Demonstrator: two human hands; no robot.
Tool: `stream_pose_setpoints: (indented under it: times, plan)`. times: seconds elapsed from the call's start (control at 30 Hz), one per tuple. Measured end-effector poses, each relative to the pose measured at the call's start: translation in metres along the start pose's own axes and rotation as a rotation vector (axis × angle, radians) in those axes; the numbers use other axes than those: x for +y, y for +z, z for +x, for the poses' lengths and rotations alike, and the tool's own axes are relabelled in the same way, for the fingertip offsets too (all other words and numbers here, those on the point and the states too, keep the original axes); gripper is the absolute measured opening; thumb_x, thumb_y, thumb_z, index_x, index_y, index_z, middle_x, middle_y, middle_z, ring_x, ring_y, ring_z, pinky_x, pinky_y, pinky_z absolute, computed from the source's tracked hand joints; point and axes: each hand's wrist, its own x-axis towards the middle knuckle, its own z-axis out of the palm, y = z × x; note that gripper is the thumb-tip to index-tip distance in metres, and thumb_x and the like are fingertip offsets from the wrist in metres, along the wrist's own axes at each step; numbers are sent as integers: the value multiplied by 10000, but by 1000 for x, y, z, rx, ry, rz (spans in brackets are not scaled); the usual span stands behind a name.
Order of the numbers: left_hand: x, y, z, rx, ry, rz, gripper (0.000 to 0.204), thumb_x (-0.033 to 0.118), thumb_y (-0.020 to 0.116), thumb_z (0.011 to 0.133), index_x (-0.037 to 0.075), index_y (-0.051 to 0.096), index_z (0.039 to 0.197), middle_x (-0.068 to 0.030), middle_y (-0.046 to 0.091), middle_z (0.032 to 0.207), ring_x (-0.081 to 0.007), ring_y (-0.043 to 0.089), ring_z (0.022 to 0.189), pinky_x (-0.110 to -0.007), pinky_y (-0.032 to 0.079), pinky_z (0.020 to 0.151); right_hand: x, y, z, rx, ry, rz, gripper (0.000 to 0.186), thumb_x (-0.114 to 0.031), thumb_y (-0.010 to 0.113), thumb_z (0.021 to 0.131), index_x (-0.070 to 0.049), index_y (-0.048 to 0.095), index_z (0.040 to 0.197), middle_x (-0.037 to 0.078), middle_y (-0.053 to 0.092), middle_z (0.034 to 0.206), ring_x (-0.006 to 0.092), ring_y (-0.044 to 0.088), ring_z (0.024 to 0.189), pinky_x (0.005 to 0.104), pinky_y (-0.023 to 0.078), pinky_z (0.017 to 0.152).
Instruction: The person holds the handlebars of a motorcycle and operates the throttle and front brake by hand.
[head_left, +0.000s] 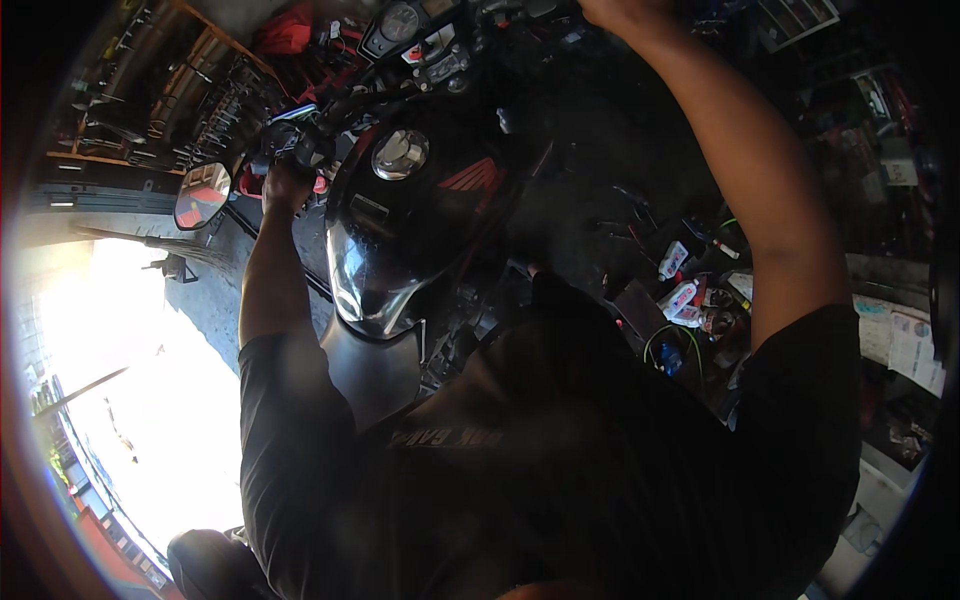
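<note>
I look down over a black motorcycle with a glossy fuel tank (400,230) and a chrome filler cap (400,153). My left hand (287,185) is closed around the left handlebar grip (300,140), close to a round mirror (202,195). My right hand (615,12) reaches to the top edge of the picture, near the right end of the handlebar. It is cut off by the frame edge, so what it holds is hidden. The instrument dial (400,22) sits between both hands. My dark shirt (560,450) fills the lower part of the view.
Tools hang on a wooden wall rack (200,90) at the upper left. Small white bottles and clutter (685,290) lie on the floor to the right of the bike. Bright daylight floods an open doorway (130,360) at the left. Boxes and papers (900,340) stand at the right.
</note>
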Motion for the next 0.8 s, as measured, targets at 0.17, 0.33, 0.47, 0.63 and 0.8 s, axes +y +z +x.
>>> stream_pose_setpoints:
  times: [0.17, 0.33, 0.47, 0.63, 0.8]
  plan:
    - [31, -31, -21, 45, -44, -80, 389, 324, 658, 834, 69, 719, 1122, -258, 718, 1150, -448, 675, 1112, -549, 538, 950, 3, -23, 11, -398, 80, 27, 167, -128, 805, 755, -14, 797, 877, 210, 738, 861, 365, 738, 824, 501, 597, 723]
    - [43, -46, -30, 57, -146, -205, 365, 304, 667, 799, 79, 741, 1077, -252, 722, 1130, -438, 675, 1115, -538, 531, 955, -5, -32, 5, -225, 76, 85, 146, -109, 733, 811, -73, 802, 934, 160, 769, 985, 347, 753, 941, 462, 614, 776]
    - [37, -42, -28, 10, -153, -190, 393, 306, 682, 776, 71, 732, 1087, -256, 723, 1125, -440, 677, 1111, -528, 532, 963, -4, -15, 0, -107, 66, 24, 149, -103, 722, 812, -102, 795, 942, 148, 776, 953, 341, 764, 921, 471, 617, 759]
    - [31, -36, -24, 2, -141, -149, 410, 304, 679, 779, 62, 722, 1108, -270, 719, 1123, -444, 677, 1109, -522, 533, 974, -3, -9, -5, 10, 29, 18, 142, -82, 687, 808, -107, 797, 895, 119, 782, 979, 305, 768, 938, 415, 620, 759]
    - [35, -39, -26, 1, -152, -152, 410, 303, 668, 793, 67, 716, 1125, -267, 718, 1134, -441, 676, 1118, -531, 534, 967, -3, -21, -2, -120, 41, 32, 133, -93, 727, 776, -105, 799, 888, 121, 783, 958, 301, 771, 927, 411, 619, 761]
